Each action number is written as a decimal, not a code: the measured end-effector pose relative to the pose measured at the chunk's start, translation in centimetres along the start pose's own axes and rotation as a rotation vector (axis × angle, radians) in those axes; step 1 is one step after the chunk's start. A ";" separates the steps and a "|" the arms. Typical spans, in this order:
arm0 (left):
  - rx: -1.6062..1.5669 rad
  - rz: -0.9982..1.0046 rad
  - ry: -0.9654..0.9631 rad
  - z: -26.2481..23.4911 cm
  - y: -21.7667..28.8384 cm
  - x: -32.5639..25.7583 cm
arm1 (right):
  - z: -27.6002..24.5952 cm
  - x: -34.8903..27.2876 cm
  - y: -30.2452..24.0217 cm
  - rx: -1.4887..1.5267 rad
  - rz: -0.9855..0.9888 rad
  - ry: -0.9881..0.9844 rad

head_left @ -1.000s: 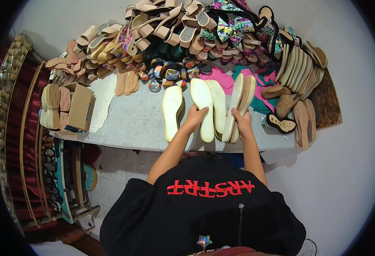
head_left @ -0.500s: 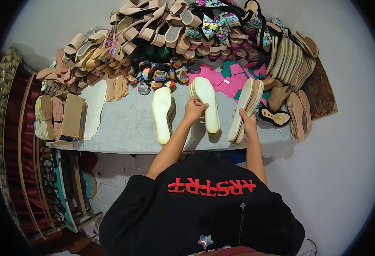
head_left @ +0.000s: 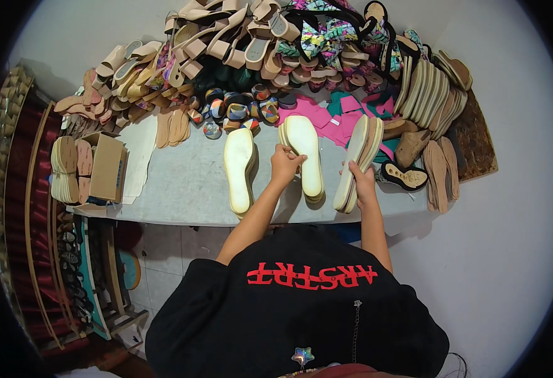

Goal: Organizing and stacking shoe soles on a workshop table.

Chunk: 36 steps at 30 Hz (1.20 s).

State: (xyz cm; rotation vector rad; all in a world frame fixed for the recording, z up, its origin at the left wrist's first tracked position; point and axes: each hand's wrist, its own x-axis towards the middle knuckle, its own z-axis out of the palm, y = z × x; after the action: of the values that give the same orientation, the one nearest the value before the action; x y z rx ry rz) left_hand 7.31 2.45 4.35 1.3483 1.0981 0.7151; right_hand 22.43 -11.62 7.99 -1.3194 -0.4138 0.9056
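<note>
Nearest the camera, a black shirt with red lettering (head_left: 301, 315) fills the lower frame, and both forearms reach up from it onto a grey worktable (head_left: 182, 186). The left hand (head_left: 286, 165) rests on the near side of a stack of cream insoles (head_left: 304, 154) lying flat on the table, fingers curled over its left edge and pinching it. The right hand (head_left: 362, 184) is closed around the lower end of a second bundle of cream insoles (head_left: 357, 160), held on edge and tilted, its top leaning away toward the far right. Just left of the left hand, apart from it, another cream insole pair (head_left: 239, 169) lies flat. Further left, a cardboard box (head_left: 107, 167) sits at the table edge beside stacked tan soles (head_left: 67, 169). Right of the right hand lies a black-rimmed sole (head_left: 405, 176). Beyond the hands, pink and teal cut pieces (head_left: 327, 116) and small patterned rolls (head_left: 235, 112) crowd the table. Farthest off, heaped beige sandals (head_left: 182, 47) and upright soles (head_left: 424, 88) line the wall.
</note>
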 end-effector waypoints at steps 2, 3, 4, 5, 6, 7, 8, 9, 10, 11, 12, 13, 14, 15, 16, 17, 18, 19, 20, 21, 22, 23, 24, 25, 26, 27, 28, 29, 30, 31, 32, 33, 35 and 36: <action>0.062 0.015 0.018 -0.1 0.0 -0.2 | 0.6 0.0 0.0 0.002 0.011 -0.013; 0.070 0.042 0.040 -0.1 -0.4 -0.2 | 0.9 -0.1 0.0 0.003 0.021 -0.028; 0.079 0.069 0.063 -0.2 -0.7 -0.2 | 1.1 -0.2 0.0 0.002 0.022 -0.036; 0.079 0.069 0.063 -0.2 -0.3 -0.5 | 1.2 -0.2 0.0 0.074 0.067 -0.092; 0.312 0.308 0.194 -0.3 0.0 -0.9 | 1.3 -0.1 0.0 0.146 0.112 -0.149; 0.544 0.546 0.326 -0.4 0.4 -1.2 | 1.5 -0.1 0.1 0.145 0.112 -0.151; 0.547 0.544 0.332 -0.6 1.1 -1.4 | 2.1 -0.2 0.1 0.149 0.099 -0.185; 0.353 0.389 0.201 -0.6 1.8 -1.5 | 2.7 -0.3 0.2 0.151 0.086 -0.219; 0.157 0.233 0.072 -0.8 2.5 -1.6 | 3.4 -0.4 0.1 0.139 0.077 -0.244; 0.158 0.232 0.077 -1.1 3.6 -2.1 | 3.7 -0.5 0.2 0.139 0.079 -0.249; 0.037 0.041 -0.126 -1.3 4.7 -2.5 | 4.1 -0.4 0.3 0.146 0.110 -0.284; -0.086 -0.151 -0.328 -1.6 5.3 -2.8 | 4.4 -0.4 0.4 0.153 0.141 -0.319; -0.175 -0.205 -0.388 -1.8 5.0 -2.8 | 5.0 -0.5 0.6 0.155 0.123 -0.341; -0.176 -0.203 -0.381 -2.1 4.8 -2.9 | 5.4 -0.2 1.1 0.154 0.124 -0.348; -0.190 -0.152 -0.320 -2.3 4.6 -3.1 | 5.8 0.3 2.0 0.096 0.046 -0.296; -0.202 -0.103 -0.259 -2.7 4.6 -3.3 | 6.2 0.5 2.5 0.039 -0.029 -0.243; -0.202 -0.103 -0.255 -3.2 4.7 -3.3 | 6.3 0.6 2.7 0.040 -0.028 -0.247; -0.226 -0.120 -0.230 -3.9 4.8 -3.3 | 6.4 0.7 3.0 -0.015 -0.083 -0.232; -0.253 -0.137 -0.201 -4.8 5.0 -3.3 | 6.9 0.6 2.5 -0.071 -0.137 -0.220; -0.279 -0.154 -0.173 -5.7 5.0 -3.2 | 7.1 0.3 1.9 -0.071 -0.135 -0.227; -0.236 -0.118 -0.135 -6.7 4.9 -3.1 | 7.1 -0.1 1.1 -0.069 -0.004 -0.232; -0.200 -0.074 -0.085 -7.9 4.4 -2.9 | 7.3 -0.5 0.4 -0.068 0.126 -0.234; -0.174 -0.063 -0.014 -8.9 4.5 -3.0 | 7.1 -0.4 0.6 0.012 0.113 -0.232; -0.148 -0.053 0.057 -10.0 4.6 -3.0 | 7.0 -0.3 0.7 0.013 0.114 -0.231; -0.143 -0.067 0.095 -11.6 3.6 -2.7 | 7.0 -0.3 0.7 0.029 0.104 -0.241; -0.137 -0.082 0.132 -12.9 3.0 -2.5 | 7.1 -0.3 0.8 0.047 0.095 -0.249; -0.102 -0.097 0.168 -14.0 2.3 -2.3 | 7.2 -0.4 0.8 0.054 0.094 -0.247; -0.087 -0.115 0.204 -14.7 1.7 -2.1 | 7.3 -0.4 0.8 0.052 0.095 -0.252; -0.056 -0.134 0.208 -15.4 1.1 -1.9 | 7.3 -0.4 0.9 0.034 0.096 -0.251; -0.024 -0.154 0.211 -15.8 0.5 -1.6 | 7.4 -0.4 1.0 0.016 0.097 -0.249; -0.025 -0.154 0.212 -16.0 0.0 -1.4 | 7.5 -0.4 1.1 0.015 0.098 -0.250; -0.007 -0.164 0.222 -16.2 -0.4 -1.2 | 7.6 -0.5 1.1 0.022 0.098 -0.253; 0.008 -0.174 0.231 -16.7 -1.8 -0.6 | 7.9 -0.6 1.2 0.028 0.098 -0.256; 0.057 -0.157 0.235 -17.1 -2.7 -0.2 | 8.0 -0.7 1.2 0.034 0.104 -0.259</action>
State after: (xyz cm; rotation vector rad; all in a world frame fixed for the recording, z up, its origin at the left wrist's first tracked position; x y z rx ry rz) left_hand -8.89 8.60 3.70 1.2309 1.4043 0.7444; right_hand 15.83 -6.98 9.00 -1.2055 -0.5311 1.1717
